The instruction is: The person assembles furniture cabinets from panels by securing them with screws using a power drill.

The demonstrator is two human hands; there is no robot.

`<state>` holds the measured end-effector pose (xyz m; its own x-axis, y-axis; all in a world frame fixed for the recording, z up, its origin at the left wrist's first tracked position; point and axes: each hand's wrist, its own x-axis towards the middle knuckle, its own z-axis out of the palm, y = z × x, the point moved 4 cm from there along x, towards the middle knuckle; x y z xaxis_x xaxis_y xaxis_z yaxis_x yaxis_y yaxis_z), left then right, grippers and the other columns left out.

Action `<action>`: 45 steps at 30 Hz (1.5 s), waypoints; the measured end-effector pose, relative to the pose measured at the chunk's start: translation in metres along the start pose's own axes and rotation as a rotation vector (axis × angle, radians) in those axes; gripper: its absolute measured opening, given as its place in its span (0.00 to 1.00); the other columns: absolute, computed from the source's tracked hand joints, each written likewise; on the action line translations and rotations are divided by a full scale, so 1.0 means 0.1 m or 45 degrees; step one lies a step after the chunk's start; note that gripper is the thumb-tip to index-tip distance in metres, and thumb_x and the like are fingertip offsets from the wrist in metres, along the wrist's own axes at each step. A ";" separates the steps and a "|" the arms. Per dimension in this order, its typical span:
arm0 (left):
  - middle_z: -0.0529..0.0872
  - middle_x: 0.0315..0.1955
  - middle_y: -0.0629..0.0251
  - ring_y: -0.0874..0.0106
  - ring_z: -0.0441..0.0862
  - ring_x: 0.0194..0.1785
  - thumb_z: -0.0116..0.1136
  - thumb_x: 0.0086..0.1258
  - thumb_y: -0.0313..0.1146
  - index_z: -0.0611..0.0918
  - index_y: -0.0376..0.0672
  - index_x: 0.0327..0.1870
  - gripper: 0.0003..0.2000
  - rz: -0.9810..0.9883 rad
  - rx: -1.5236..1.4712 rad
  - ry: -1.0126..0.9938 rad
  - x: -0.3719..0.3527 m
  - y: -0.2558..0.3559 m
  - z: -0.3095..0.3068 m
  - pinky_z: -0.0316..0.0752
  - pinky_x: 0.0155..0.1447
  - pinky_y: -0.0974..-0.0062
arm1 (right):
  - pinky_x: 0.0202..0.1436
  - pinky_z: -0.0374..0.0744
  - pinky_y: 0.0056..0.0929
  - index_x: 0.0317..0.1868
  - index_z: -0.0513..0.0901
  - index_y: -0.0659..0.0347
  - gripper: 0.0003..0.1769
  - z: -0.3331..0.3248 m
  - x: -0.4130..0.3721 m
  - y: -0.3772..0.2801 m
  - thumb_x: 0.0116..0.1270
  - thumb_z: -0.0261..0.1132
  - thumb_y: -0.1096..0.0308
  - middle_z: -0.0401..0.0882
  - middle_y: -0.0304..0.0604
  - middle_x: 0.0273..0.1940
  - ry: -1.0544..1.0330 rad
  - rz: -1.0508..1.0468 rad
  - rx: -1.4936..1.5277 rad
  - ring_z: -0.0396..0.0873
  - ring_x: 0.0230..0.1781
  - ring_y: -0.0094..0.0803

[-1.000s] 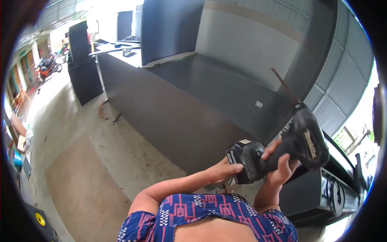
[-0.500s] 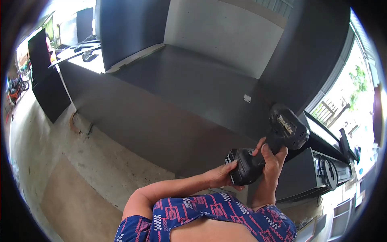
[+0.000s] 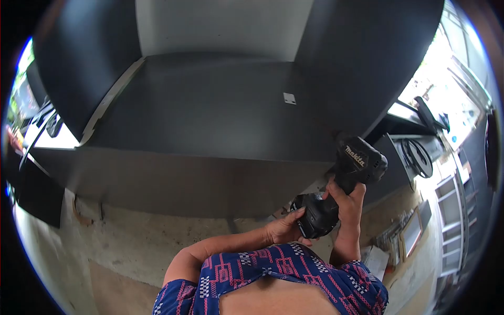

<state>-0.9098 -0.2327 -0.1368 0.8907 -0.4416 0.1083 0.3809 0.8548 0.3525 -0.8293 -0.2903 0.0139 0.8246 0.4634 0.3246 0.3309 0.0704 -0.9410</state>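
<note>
A black Makita cordless drill (image 3: 362, 161) is held in front of me, its head pointing up and to the left. Around its handle wraps my right hand (image 3: 347, 203), thumb along the near side. My left hand (image 3: 285, 229) grips the battery (image 3: 318, 218) at the drill's base, with the thumb on top and fingers underneath. Behind the drill stands a large dark grey cabinet (image 3: 210, 115), and the drill's nose overlaps its right front corner in this view. A small white plate (image 3: 289, 98) lies on the cabinet's inner floor panel.
To the right, a coiled black cable (image 3: 417, 158) rests by another dark cabinet. A white ladder-like frame (image 3: 450, 226) and a stack of boards (image 3: 396, 236) are at the lower right. Concrete floor (image 3: 157, 231) runs below the cabinet, with a dark panel (image 3: 34, 191) at the left.
My view has turned to the right, so the cabinet now sits more squarely ahead. The drill has come slightly left and down in view, both hands still on it.
</note>
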 end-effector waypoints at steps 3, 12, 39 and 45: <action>0.80 0.51 0.59 0.60 0.82 0.46 0.52 0.56 0.72 0.70 0.49 0.64 0.42 -0.177 -0.093 -0.076 0.04 -0.05 0.01 0.79 0.46 0.65 | 0.29 0.75 0.23 0.36 0.78 0.68 0.10 -0.11 -0.12 0.02 0.56 0.69 0.74 0.78 0.38 0.26 0.131 0.043 -0.063 0.78 0.23 0.24; 0.83 0.46 0.60 0.64 0.84 0.43 0.48 0.55 0.74 0.72 0.46 0.61 0.42 -0.508 -0.250 -0.127 0.27 -0.24 -0.17 0.81 0.47 0.67 | 0.25 0.75 0.23 0.35 0.76 0.68 0.12 -0.31 -0.08 0.14 0.56 0.71 0.71 0.78 0.39 0.24 0.247 0.127 -0.311 0.78 0.20 0.25; 0.85 0.40 0.63 0.68 0.84 0.34 0.39 0.55 0.78 0.76 0.47 0.55 0.43 -0.454 -0.112 -0.056 1.03 -0.29 -0.67 0.81 0.45 0.65 | 0.21 0.76 0.24 0.43 0.70 0.64 0.19 -0.85 0.29 0.81 0.58 0.71 0.70 0.76 0.39 0.27 0.403 0.239 -0.300 0.76 0.21 0.23; 0.85 0.40 0.62 0.68 0.85 0.34 0.40 0.55 0.78 0.76 0.45 0.55 0.43 -0.448 -0.134 -0.038 1.03 -0.30 -0.67 0.82 0.43 0.65 | 0.22 0.77 0.24 0.41 0.70 0.63 0.18 -0.85 0.30 0.85 0.58 0.71 0.70 0.76 0.39 0.27 0.387 0.236 -0.295 0.75 0.21 0.23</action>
<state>-0.8132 -0.2854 -0.1989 0.6936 -0.7199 0.0249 0.6874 0.6719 0.2758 -0.7372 -0.3458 -0.0483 0.9661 0.1659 0.1979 0.2302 -0.2059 -0.9511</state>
